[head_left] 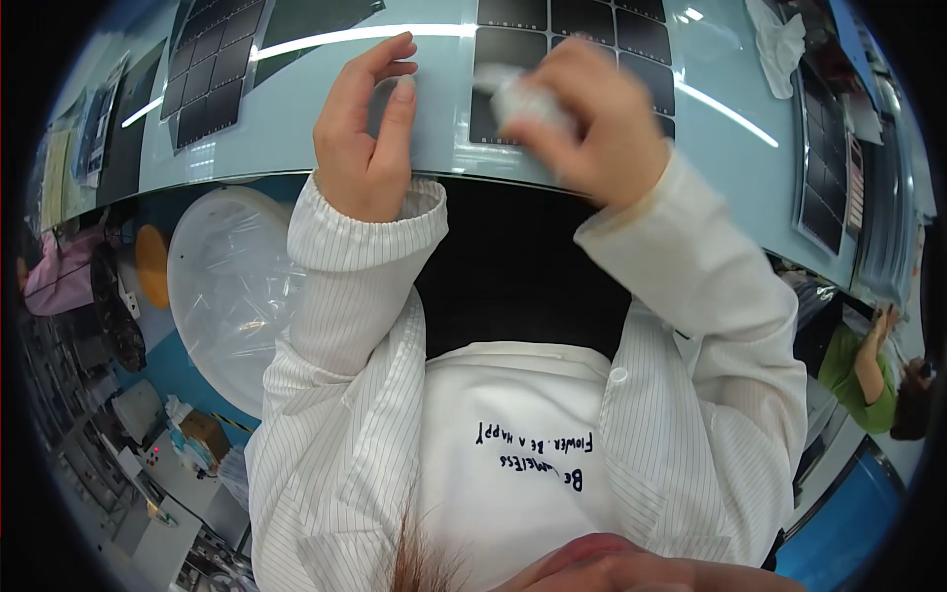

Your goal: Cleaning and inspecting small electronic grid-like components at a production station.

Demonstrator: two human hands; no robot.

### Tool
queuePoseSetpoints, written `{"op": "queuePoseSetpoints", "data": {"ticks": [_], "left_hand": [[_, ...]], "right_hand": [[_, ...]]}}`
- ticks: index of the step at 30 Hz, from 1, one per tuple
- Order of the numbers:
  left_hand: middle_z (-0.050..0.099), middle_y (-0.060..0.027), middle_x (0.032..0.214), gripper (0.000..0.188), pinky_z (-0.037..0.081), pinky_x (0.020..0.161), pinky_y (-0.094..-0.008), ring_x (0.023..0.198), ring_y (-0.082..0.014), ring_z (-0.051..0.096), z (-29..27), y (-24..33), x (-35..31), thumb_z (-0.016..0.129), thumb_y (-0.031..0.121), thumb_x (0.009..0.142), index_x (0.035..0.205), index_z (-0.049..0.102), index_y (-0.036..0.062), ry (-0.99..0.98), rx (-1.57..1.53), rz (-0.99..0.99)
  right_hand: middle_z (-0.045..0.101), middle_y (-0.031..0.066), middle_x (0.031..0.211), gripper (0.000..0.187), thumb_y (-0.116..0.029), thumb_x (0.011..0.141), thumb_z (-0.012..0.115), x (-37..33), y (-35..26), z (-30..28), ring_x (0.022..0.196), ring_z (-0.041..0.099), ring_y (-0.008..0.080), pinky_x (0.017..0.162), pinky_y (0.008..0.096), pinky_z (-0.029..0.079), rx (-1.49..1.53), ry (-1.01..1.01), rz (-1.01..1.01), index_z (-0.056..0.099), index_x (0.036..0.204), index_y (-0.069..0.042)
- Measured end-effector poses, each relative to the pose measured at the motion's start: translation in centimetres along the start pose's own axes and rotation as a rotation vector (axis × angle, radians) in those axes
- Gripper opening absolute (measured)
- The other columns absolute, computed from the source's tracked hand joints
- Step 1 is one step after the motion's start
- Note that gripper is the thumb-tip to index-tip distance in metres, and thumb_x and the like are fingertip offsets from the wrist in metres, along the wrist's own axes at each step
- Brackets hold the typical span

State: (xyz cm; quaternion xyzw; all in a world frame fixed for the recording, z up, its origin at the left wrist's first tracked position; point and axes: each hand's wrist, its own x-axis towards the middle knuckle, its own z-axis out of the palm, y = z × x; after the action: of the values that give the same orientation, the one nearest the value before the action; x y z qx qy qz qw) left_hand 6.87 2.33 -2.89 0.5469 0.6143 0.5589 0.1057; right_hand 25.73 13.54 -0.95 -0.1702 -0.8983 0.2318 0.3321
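My right hand point(621, 133) is closed round a crumpled white wipe point(533, 107), slightly smeared by motion. It presses or hovers low over a dark sheet point(643, 41) divided into rounded black rectangles; whether the wipe touches the sheet, I cannot tell. That sheet lies flat on the pale glass tabletop point(439, 118), partly covered by the hand. To its left, my left hand point(363, 143) rests near the table's front edge. Its fingers curve with a gap between thumb and forefinger, and nothing is in them.
Another dark gridded sheet point(212, 69) lies at left, beside a plain dark piece point(311, 28). A crumpled white cloth point(779, 47) and more gridded sheets point(824, 163) are at right. Below the table's left edge stands a round white tub point(232, 286). A person in green point(850, 370) sits at far right.
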Motion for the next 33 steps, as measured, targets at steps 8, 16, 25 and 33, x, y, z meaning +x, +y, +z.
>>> {"op": "queuePoseSetpoints", "data": {"ticks": [8, 16, 25, 33], "left_hand": [[0.065, -0.0109, 0.108, 0.032, 0.046, 0.084, -0.031, 0.095, -0.0229, 0.06, 0.1, 0.3, 0.3, 0.048, 0.003, 0.088, 0.118, 0.058, 0.0016, -0.101, 0.103, 0.056], [0.062, -0.0157, 0.111, 0.034, 0.045, 0.086, -0.0332, 0.101, -0.0281, 0.058, 0.5, 0.3, 0.4, 0.049, 0.001, 0.086, 0.12, 0.055, -0.0014, -0.009, 0.236, 0.046], [0.061, -0.0178, 0.112, 0.033, 0.045, 0.088, -0.035, 0.1, -0.0296, 0.059, 0.7, 0.8, 0.8, 0.048, 0.0, 0.087, 0.119, 0.055, -0.0025, 0.04, 0.183, -0.149], [0.059, -0.0182, 0.117, 0.028, 0.045, 0.088, -0.0343, 0.104, -0.029, 0.058, 1.3, 0.8, 1.4, 0.046, 0.0, 0.089, 0.114, 0.057, -0.0027, 0.018, 0.344, -0.124]], "right_hand": [[0.053, 0.0108, 0.083, 0.026, -0.011, 0.069, 0.075, -0.2, -1.2, -0.1, 0.065, 0.054, 0.0232, 0.054, 0.0294, 0.044, 0.168, -0.189, -0.018, 0.062, 0.089, 0.0], [0.057, 0.0158, 0.082, 0.027, -0.014, 0.071, 0.074, 2.8, 0.3, 1.6, 0.074, 0.058, 0.0325, 0.065, 0.0352, 0.048, 0.161, -0.179, -0.041, 0.061, 0.09, 0.0], [0.057, 0.0129, 0.088, 0.03, -0.012, 0.067, 0.075, 4.9, 1.5, 2.7, 0.076, 0.059, 0.033, 0.065, 0.0361, 0.05, 0.156, -0.179, -0.135, 0.06, 0.091, -0.001], [0.057, 0.0159, 0.085, 0.033, -0.015, 0.066, 0.075, 6.6, 5.3, 1.1, 0.073, 0.059, 0.0348, 0.064, 0.0375, 0.05, 0.038, -0.094, -0.167, 0.06, 0.091, 0.001]]}}
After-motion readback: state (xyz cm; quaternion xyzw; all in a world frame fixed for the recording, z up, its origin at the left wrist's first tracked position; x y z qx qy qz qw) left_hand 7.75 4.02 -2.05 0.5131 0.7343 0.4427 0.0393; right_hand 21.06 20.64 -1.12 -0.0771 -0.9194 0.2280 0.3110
